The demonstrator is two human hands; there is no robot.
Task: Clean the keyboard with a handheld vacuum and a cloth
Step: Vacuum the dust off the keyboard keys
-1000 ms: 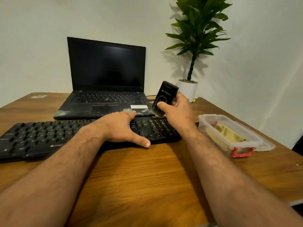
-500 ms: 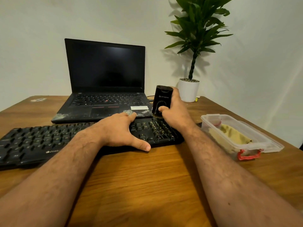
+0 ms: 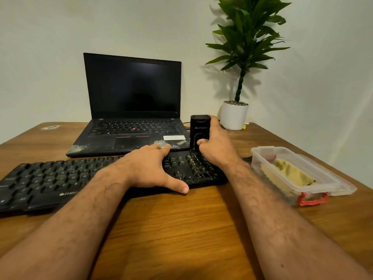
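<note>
A black keyboard (image 3: 96, 178) was laid across a wooden table (image 3: 181, 229), just in front of an open laptop (image 3: 131, 110) with a dark screen. The left hand (image 3: 149, 168) was spread flat on the keyboard's right half, fingers released and grasping nothing, the thumb stretched past the near edge onto the table. A black handheld vacuum (image 3: 198, 130) was held upright by the right hand (image 3: 217, 146), its lower end set on the keys at the keyboard's far right corner; the fingers were wrapped around its body and the thumb was pressed on its front. A yellow cloth (image 3: 290, 174) was seen lying inside a clear box (image 3: 286, 152) with a red clasp, to the right of the keyboard and apart from it. A potted plant (image 3: 240, 77) was stood at the table's far edge.
</note>
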